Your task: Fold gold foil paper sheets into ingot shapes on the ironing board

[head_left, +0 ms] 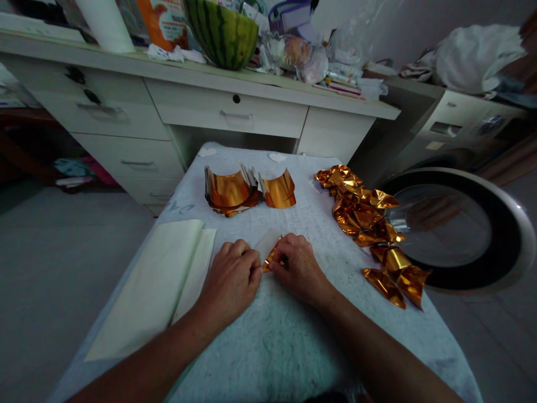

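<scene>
My right hand (300,268) pinched a small foil piece (268,264) between thumb and fingers at the centre of the frame. My left hand (235,274) was curled at the foil's left end; whether it gripped or merely pressed, I couldn't tell. A pale slip (266,242) lay just behind the foil. I reckoned the left fingertips should steady it while the right worked the edge gently, since thin foil would likely crease askew or tear.

Above centre sat curled foil sheets (229,189); at left lay pale paper (146,285); down the right ran a pile of crumpled foil (354,210), all on the cloth-covered table (293,341).

At upper left, an orange pouch (165,22) hid its contents. Top centre, clear plastic (312,67) surrounded something brownish, too unclear to name. The desk drawers (235,116) were closed. At right, the washing machine's round door (522,224) hung open.
</scene>
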Demonstrator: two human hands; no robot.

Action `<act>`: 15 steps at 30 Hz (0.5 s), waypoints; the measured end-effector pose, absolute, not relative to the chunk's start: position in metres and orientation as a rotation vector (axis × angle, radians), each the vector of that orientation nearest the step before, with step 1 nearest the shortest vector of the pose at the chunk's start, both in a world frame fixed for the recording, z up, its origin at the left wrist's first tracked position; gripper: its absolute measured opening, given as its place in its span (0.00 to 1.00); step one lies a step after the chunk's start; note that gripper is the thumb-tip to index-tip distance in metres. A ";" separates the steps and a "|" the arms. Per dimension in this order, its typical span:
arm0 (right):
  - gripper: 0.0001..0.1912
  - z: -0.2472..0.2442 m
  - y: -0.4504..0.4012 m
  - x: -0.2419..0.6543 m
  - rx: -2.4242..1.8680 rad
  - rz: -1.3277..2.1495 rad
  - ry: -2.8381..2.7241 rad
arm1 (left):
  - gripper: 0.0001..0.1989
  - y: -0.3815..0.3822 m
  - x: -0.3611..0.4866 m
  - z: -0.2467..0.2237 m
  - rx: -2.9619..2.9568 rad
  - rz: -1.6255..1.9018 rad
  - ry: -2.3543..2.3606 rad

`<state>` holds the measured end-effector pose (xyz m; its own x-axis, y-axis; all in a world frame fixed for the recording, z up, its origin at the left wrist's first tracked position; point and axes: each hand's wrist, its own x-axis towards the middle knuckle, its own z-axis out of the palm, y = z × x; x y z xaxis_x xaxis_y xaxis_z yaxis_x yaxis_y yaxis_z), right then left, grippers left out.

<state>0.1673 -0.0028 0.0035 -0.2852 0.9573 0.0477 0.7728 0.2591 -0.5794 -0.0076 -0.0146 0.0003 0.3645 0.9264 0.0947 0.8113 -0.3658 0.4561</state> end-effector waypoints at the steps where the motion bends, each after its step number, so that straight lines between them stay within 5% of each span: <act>1: 0.05 0.003 -0.003 0.168 -1.576 0.643 -2.143 | 0.04 -0.015 -0.008 0.000 2.279 0.508 1.526; 15: 0.06 -0.001 -0.004 0.169 -1.532 0.599 -2.149 | 0.13 -0.013 -0.008 -0.002 2.219 0.573 1.454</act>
<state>0.1691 -0.0040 -0.0007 -0.2959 0.9504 0.0961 0.7639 0.2959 -0.5735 -0.0078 -0.0133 -0.0024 0.3668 0.9241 0.1071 0.7489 -0.3616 0.5553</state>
